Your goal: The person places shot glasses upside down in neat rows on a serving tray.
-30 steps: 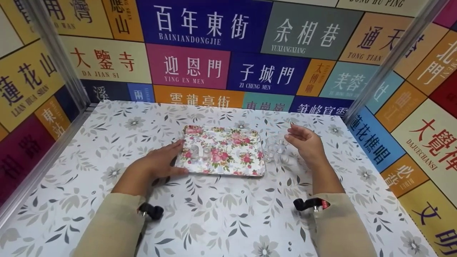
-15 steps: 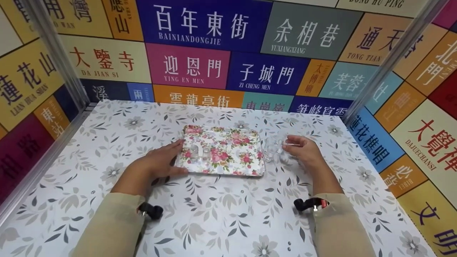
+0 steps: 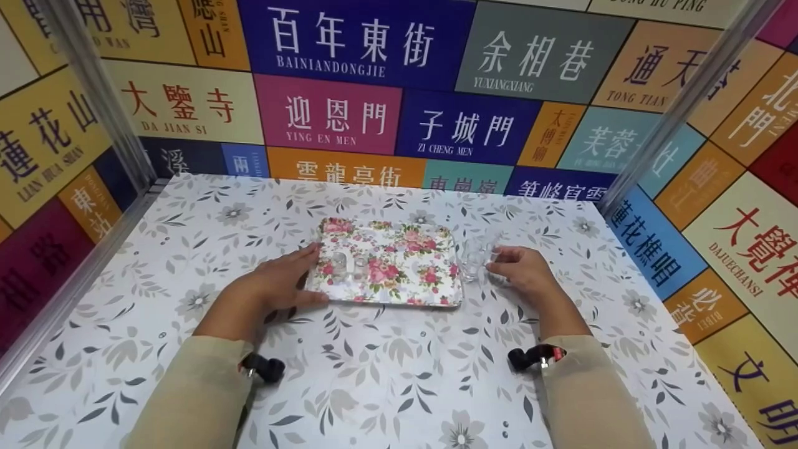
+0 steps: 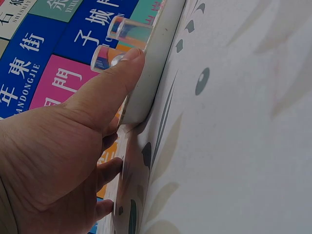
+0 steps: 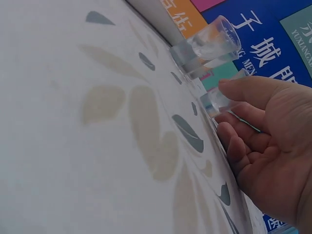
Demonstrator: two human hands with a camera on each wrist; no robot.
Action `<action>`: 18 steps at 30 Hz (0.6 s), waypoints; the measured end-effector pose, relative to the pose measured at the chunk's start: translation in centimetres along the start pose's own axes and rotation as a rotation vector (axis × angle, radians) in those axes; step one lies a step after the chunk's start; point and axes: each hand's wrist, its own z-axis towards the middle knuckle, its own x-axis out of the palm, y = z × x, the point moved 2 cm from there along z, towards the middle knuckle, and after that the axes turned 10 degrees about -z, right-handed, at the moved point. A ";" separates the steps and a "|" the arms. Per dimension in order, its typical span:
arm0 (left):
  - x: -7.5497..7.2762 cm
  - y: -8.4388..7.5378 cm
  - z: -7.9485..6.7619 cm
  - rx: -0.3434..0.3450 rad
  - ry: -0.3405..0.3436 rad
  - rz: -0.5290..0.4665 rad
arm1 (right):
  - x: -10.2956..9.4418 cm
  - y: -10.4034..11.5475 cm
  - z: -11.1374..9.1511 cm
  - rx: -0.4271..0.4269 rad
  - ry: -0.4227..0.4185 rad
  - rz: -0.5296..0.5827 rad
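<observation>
Left hand (image 3: 274, 280) resting, fingers relaxed, against floral tray (image 3: 399, 304), seemingly steadying it. Two cups (image 3: 340, 262) standing on tray. Right hand (image 3: 527, 272) pinching clear cup (image 5: 214, 102) right of tray; light touch probably sparing close neighbouring cups (image 5: 209, 46).

Tray (image 3: 408, 252) lying just right of left hand (image 3: 274, 280), two cups (image 4: 130, 32) standing on it; other cups (image 5: 208, 48) standing left of right hand (image 3: 528, 272).
</observation>
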 end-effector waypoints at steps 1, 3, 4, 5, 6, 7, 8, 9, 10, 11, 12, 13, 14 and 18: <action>0.0 0.0 0.0 0.000 -0.001 0.003 | 0.1 0.0 0.1 -0.001 -0.002 -0.014; 0.1 0.0 0.1 -0.002 0.000 0.007 | 0.1 -0.2 0.2 -0.006 -0.006 -0.064; 0.1 0.0 0.1 -0.004 0.001 0.010 | 0.1 -0.2 0.3 -0.010 -0.006 -0.087; 0.1 0.0 0.1 -0.005 0.002 0.014 | 0.2 -0.2 0.3 -0.011 -0.008 -0.108; 0.1 0.0 0.1 -0.006 0.002 0.017 | 0.2 -0.3 0.4 -0.012 -0.012 -0.124; 0.1 0.0 0.2 -0.009 0.003 0.019 | 0.1 -0.3 0.4 -0.015 -0.016 -0.141; 0.1 0.1 0.2 -0.012 0.004 0.021 | 0.2 -0.3 0.4 -0.019 -0.016 -0.158; 0.1 0.1 0.3 -0.014 0.004 0.022 | 0.1 -0.3 0.4 -0.020 -0.018 -0.158; 0.1 0.1 0.3 -0.014 0.004 0.023 | 0.1 -0.2 0.3 -0.020 -0.019 -0.154; 0.2 0.2 0.4 -0.015 0.004 0.024 | 0.1 -0.2 0.2 -0.017 -0.023 -0.143; 0.2 0.2 0.4 -0.015 0.003 0.024 | 0.0 -0.1 0.1 -0.013 -0.024 -0.129; 0.2 0.2 0.5 -0.015 0.004 0.025 | 0.0 0.0 0.0 -0.007 -0.021 -0.102; 0.2 0.2 0.5 -0.015 0.004 0.025 | -0.1 0.1 -0.1 0.004 -0.021 -0.074; 0.1 0.0 0.4 -0.014 0.009 0.022 | -0.5 0.2 -0.4 0.053 -0.034 0.056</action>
